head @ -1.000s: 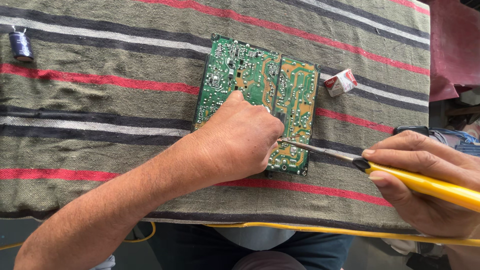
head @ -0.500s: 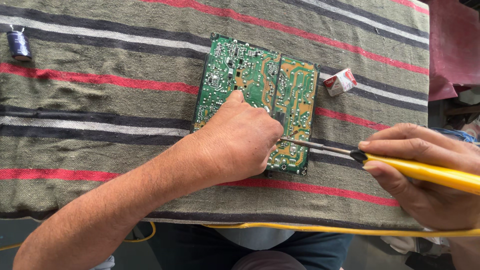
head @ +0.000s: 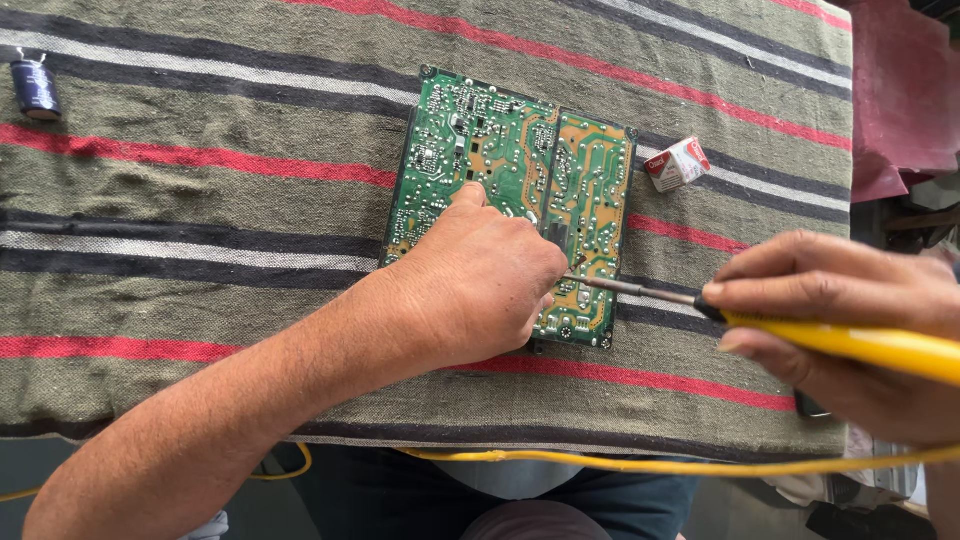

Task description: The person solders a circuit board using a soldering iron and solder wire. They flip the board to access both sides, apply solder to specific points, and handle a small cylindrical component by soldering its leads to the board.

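Striped cloth (head: 200,200) covers our bench, with the green board (head: 520,170) lying solder side up at its centre. Our left hand (head: 480,285) presses on the board, fingers curled and holding nothing. Our right hand (head: 840,330) grips the yellow iron (head: 800,335), tip touching the board's lower edge. Capacitor (head: 36,88) far left; small box (head: 678,163) just right of the board.

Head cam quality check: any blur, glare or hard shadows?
Head view: even, soft daylight, no glare on the green circuit board; only a faint shadow under the left hand; right hand and yellow soldering iron slightly soft at the frame edge; striped cloth sharp.
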Available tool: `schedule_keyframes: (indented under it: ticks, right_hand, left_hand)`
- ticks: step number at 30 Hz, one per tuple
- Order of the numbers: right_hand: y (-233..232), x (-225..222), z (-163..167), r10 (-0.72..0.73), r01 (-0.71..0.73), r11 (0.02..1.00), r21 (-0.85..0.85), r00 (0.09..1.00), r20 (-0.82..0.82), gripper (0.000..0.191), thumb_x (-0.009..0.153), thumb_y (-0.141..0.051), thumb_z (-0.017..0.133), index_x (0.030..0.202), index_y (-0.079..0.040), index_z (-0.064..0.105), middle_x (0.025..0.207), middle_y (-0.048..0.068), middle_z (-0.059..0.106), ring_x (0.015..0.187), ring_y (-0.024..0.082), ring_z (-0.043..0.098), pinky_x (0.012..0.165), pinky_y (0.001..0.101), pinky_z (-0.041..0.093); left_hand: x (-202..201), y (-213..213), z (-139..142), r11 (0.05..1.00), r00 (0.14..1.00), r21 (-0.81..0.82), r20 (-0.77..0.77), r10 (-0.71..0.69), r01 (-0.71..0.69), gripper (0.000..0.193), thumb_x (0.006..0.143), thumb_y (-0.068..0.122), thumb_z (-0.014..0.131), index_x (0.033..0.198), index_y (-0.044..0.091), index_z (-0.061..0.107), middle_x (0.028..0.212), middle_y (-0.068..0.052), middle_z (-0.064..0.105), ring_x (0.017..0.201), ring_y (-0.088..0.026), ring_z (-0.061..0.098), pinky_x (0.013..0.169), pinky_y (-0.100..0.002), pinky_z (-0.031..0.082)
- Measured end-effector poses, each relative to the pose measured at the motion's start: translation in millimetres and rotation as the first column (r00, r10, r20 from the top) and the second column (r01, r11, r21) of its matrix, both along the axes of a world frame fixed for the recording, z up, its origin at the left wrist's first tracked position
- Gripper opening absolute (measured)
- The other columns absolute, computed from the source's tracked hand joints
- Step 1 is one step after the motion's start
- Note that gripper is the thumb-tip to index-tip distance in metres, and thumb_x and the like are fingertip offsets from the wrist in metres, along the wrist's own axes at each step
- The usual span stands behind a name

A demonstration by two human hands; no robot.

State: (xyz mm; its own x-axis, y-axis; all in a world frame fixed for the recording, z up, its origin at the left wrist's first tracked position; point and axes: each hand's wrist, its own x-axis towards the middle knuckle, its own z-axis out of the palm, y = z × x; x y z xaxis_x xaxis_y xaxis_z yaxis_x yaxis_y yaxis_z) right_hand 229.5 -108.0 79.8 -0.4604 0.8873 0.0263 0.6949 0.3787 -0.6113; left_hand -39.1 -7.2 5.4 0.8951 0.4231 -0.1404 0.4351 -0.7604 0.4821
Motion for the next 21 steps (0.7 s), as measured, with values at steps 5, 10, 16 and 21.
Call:
schedule_keyframes:
  ticks: [5,10,16,21]
  right_hand:
    - [16.2,13.9,-5.3,-0.135,0.136,0.989,-0.064,0.991,0.023,0.026,0.088,-0.02,0.076,0.109,-0.004,0.076,0.098,0.012,0.078,0.079,0.014,0.074,0.066,0.0233,0.062]
    - [12.3,9.1,-5.8,-0.257,0.259,0.963,-0.074,0.966,0.04,0.026,0.089,-0.02,0.077,0.109,-0.004,0.077,0.084,0.007,0.078,0.07,0.01,0.075,0.064,0.0224,0.062]
    - [12.4,-9.4,2.9,-0.293,0.295,0.956,0.009,0.945,0.146,0.022,0.088,-0.018,0.078,0.105,-0.005,0.078,0.076,0.005,0.075,0.064,0.011,0.07,0.06,0.0241,0.06]
    - [4.0,-27.3,7.8,-0.231,0.213,0.969,0.128,0.96,0.155,0.022,0.086,-0.02,0.079,0.101,-0.004,0.077,0.079,0.007,0.075,0.066,0.012,0.07,0.061,0.0257,0.059]
  left_hand:
    - [-0.3,-0.2,-0.1,1.0,1.0,0.007,-0.001,-0.003,0.003,0.007,0.082,0.017,0.067,0.081,0.015,0.073,0.074,-0.007,0.072,0.075,-0.029,0.07,0.082,-0.049,0.04]
    - [-1.0,1.6,-2.0,1.0,1.0,0.019,0.013,0.002,-0.002,0.007,0.081,0.016,0.067,0.081,0.016,0.074,0.075,-0.007,0.073,0.076,-0.029,0.071,0.082,-0.05,0.041]
    - [-0.3,1.4,-2.4,1.0,0.999,0.016,0.044,0.011,-0.012,0.009,0.083,0.02,0.067,0.08,0.015,0.074,0.075,-0.008,0.072,0.077,-0.03,0.07,0.081,-0.051,0.04]
    - [0.7,3.3,-2.5,1.0,1.0,0.015,-0.012,0.002,-0.002,0.011,0.085,0.021,0.067,0.081,0.014,0.074,0.075,-0.008,0.072,0.077,-0.03,0.07,0.082,-0.049,0.041]
